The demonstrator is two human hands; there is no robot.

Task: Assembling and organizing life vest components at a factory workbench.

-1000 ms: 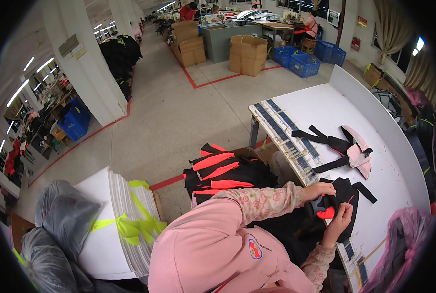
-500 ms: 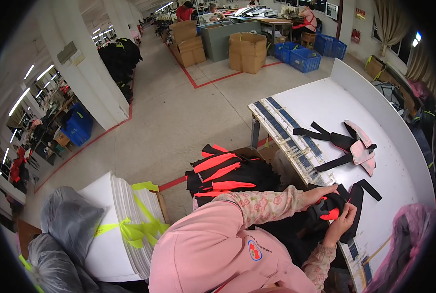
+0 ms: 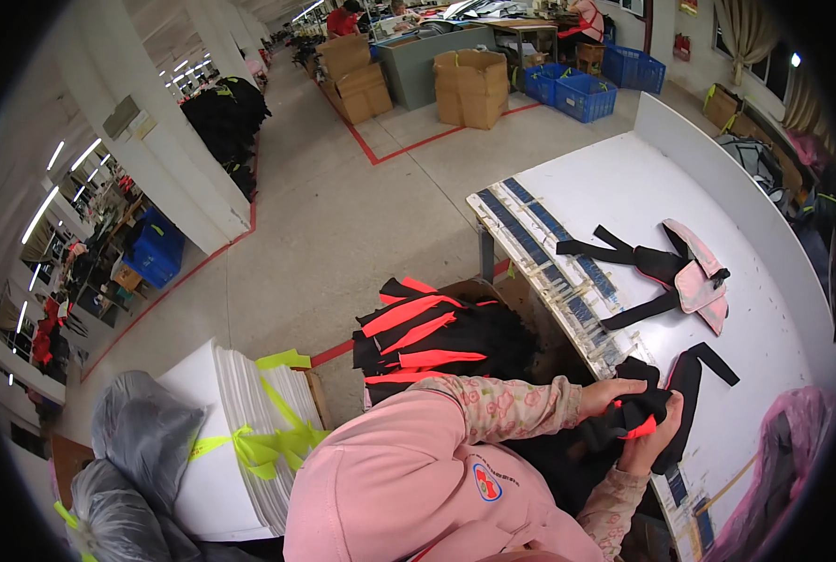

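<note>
Over the near edge of the white table (image 3: 568, 225), both my hands grip a black-and-orange-red fabric piece (image 3: 640, 414), bunched up between them. My left hand (image 3: 609, 397) has its fingers closed on the piece's left side. Around its right side curls my right hand (image 3: 660, 438), thumb on top. Black fabric hangs below my hands, partly hidden by my sleeves. Just right of my hands, a black strap (image 3: 692, 389) lies across the table. Farther up the tabletop rests a pink and black strapped piece (image 3: 699, 286), its black straps spread to the left.
A pile of black and orange-red pieces (image 3: 427, 328) stands left of the table. White sheets tied with yellow-green strips (image 3: 249, 440) and grey plastic bags (image 3: 141, 426) are at lower left. Pink plastic film (image 3: 783, 450) lies at right. Cardboard boxes (image 3: 471, 89) and blue crates (image 3: 585, 96) stand farther off.
My right hand has shifted to a fuller grip around the fabric piece's right side. The piece is turned and more bunched, with less orange-red showing. The view has tilted slightly.
</note>
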